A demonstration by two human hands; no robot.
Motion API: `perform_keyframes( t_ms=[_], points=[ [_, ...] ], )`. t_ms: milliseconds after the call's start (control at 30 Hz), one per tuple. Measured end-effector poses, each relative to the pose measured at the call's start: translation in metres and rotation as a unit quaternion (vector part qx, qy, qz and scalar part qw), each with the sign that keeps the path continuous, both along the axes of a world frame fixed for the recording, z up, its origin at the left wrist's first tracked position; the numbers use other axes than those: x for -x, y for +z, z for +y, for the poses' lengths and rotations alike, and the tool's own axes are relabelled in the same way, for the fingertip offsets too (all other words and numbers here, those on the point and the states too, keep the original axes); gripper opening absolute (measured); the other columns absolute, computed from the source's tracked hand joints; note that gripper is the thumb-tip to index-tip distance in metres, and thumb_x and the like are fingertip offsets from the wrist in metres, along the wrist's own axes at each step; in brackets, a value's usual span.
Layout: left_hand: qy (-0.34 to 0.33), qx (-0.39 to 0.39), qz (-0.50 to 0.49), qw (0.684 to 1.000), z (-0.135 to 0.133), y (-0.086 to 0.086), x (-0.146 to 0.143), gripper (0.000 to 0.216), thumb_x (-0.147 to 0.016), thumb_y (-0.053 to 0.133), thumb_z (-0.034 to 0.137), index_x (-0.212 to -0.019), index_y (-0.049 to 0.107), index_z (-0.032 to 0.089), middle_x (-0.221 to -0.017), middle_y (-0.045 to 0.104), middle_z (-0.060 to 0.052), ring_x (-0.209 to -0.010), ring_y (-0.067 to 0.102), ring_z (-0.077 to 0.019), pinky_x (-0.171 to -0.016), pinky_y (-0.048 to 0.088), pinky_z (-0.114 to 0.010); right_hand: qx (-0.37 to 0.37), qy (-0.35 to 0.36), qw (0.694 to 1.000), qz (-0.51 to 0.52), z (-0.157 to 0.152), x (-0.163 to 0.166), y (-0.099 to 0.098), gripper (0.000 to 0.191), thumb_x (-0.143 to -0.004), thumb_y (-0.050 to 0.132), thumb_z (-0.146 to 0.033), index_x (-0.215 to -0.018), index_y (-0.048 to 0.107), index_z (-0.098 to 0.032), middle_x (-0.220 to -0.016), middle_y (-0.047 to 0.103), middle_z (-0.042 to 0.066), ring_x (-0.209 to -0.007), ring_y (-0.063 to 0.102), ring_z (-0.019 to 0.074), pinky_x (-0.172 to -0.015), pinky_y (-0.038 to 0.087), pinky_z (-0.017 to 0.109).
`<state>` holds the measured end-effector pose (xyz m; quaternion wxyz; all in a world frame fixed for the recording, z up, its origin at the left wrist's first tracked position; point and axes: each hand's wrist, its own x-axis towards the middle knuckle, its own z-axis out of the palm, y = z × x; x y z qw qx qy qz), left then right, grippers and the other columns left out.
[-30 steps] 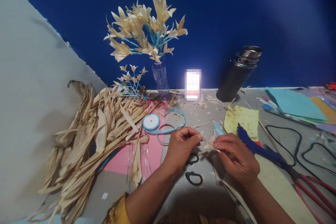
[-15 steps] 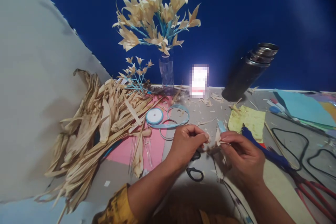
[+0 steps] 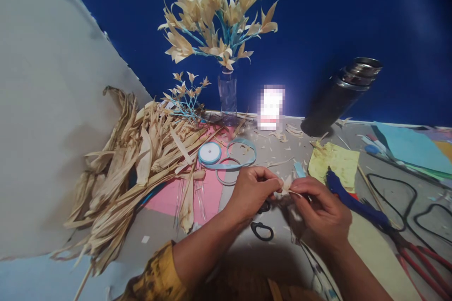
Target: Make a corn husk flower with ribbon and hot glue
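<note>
Above the middle of the table, a small pale husk flower (image 3: 287, 185) with pointed petals is between my hands. My left hand (image 3: 254, 193) pinches at its left side with thumb and index finger. From the right, my right hand (image 3: 323, 209) grips it between thumb and fingertips, and a thin strip sticks out there. The fingers partly cover the flower. Below my left hand lie black scissor handles (image 3: 262, 232), the rest hidden. A roll of light blue ribbon (image 3: 209, 153) rests beyond my left hand, its loose end looped.
Dried corn husks (image 3: 120, 174) are heaped at left. Husk flowers (image 3: 212, 14) stand in a clear vase (image 3: 228, 96) near a lit, blurred screen (image 3: 271, 108). A dark flask (image 3: 335, 99) leans against the wall. At right are yellow paper (image 3: 337, 164), a black cord (image 3: 391, 178) and red handles (image 3: 423, 263).
My hands have come together: the right hand moved left with the husk flower, and the left fingertips now meet it. The whole view has shifted slightly.
</note>
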<state>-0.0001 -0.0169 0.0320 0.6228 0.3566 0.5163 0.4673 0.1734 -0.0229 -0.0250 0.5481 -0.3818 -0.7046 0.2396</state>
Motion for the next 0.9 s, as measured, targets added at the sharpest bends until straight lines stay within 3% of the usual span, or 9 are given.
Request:
perform_keyframes(
  t_ms=[133, 300, 467, 633, 900],
  points=[
    [-0.007, -0.002, -0.001, 1.0, 0.0, 0.0, 0.001, 0.015, -0.063, 0.073, 0.03, -0.056, 0.068, 0.018, -0.054, 0.059, -0.002, -0.049, 0.048, -0.011, -0.052, 0.034, -0.026, -0.003, -0.015, 1.0, -0.005, 0.0, 0.0, 0.0, 0.022, -0.089, 0.068, -0.005, -0.094, 0.071, -0.026, -0.09, 0.072, 0.003, -0.085, 0.068, 0.0189, -0.072, 0.054, 0.031],
    [-0.018, -0.001, -0.037, 0.999, -0.001, 0.002, 0.003, 0.02, -0.07, 0.068, 0.035, -0.062, 0.072, 0.017, -0.066, 0.069, -0.006, -0.051, 0.052, -0.011, -0.054, 0.036, -0.026, 0.051, -0.038, 0.998, 0.028, 0.0, 0.0, 0.001, 0.016, -0.089, 0.069, -0.009, -0.091, 0.072, -0.026, -0.088, 0.072, 0.002, -0.082, 0.068, 0.0173, -0.069, 0.053, 0.027],
    [-0.03, 0.011, -0.078, 0.996, -0.001, 0.002, 0.002, 0.019, -0.065, 0.078, 0.035, -0.066, 0.072, 0.017, -0.069, 0.07, -0.005, -0.05, 0.05, -0.0091, -0.052, 0.035, -0.024, 0.085, -0.047, 0.993, 0.072, 0.0, -0.001, 0.003, 0.014, -0.087, 0.072, -0.012, -0.089, 0.074, -0.026, -0.088, 0.073, 0.001, -0.082, 0.069, 0.0162, -0.073, 0.056, 0.025],
    [-0.039, 0.046, -0.125, 0.99, 0.002, -0.008, 0.0, 0.026, -0.061, 0.084, 0.033, -0.074, 0.067, 0.017, -0.065, 0.067, -0.001, -0.045, 0.046, -0.0056, -0.046, 0.027, -0.02, 0.094, -0.045, 0.989, 0.107, 0.002, -0.001, 0.006, 0.015, -0.085, 0.072, -0.011, -0.086, 0.075, -0.026, -0.085, 0.074, -0.001, -0.08, 0.07, 0.0138, -0.075, 0.057, 0.021],
    [-0.161, 0.103, -0.207, 0.959, 0.0, -0.022, -0.002, 0.044, -0.063, 0.09, 0.048, -0.076, 0.072, 0.01, -0.073, 0.07, -0.006, -0.047, 0.049, -0.0047, -0.042, 0.029, -0.018, 0.163, -0.011, 0.975, 0.15, 0.007, -0.007, 0.002, 0.009, -0.084, 0.077, -0.019, -0.085, 0.076, -0.027, -0.089, 0.075, 0.0, -0.083, 0.072, 0.0144, -0.076, 0.057, 0.022]
  ],
)
